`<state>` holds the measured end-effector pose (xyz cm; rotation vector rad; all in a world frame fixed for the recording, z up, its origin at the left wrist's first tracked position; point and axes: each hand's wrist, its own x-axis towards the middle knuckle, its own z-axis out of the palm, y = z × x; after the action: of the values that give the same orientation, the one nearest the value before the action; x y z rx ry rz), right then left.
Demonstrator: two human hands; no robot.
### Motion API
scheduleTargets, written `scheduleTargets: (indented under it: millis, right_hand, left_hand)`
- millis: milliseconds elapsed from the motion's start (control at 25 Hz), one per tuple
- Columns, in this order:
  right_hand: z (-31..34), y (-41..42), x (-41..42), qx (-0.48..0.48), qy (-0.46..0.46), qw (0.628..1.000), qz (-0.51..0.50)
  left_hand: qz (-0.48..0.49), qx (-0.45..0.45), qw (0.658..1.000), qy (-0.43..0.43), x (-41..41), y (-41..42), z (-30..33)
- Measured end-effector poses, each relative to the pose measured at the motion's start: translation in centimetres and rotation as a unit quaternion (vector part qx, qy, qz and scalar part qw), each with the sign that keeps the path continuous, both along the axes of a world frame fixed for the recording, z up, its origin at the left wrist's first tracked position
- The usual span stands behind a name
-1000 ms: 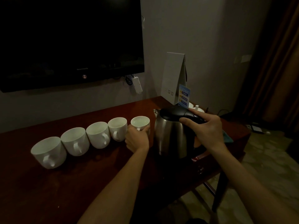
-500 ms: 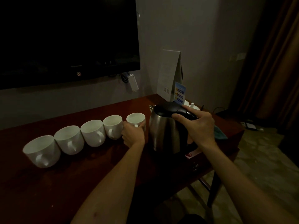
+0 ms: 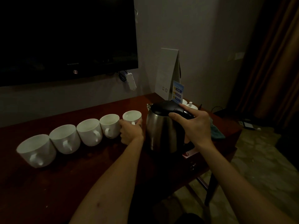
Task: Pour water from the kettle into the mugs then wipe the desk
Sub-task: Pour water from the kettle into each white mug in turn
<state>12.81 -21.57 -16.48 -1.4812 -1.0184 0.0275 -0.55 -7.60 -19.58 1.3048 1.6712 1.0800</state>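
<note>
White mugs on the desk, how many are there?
5, in one row along the desk: far-left mug, second mug, middle mug, fourth mug, and the mug by the kettle, held by the left hand. None seems hidden.

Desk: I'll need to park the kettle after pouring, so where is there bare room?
Bare desk lies in front of the row of mugs, left of the left hand; a strip also runs behind the mugs to the wall. The right end is crowded: kettle, right hand, cloth, card stand.
</note>
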Motion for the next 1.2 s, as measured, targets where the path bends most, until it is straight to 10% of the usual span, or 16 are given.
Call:
scheduleTargets:
  millis: [440, 1200]
  right_hand:
    - [0.4, -0.4, -0.3, 0.013, -0.012, 1.0, 0.01]
    - [0.4, -0.1, 0.2, 0.013, -0.017, 1.0, 0.021]
  left_hand:
    - [-0.018, 0.147, 0.986, 0.073, -6.0, -3.3, -0.8]
    - [0.042, 0.061, 0.997, 0.034, -7.4, -2.5, -0.8]
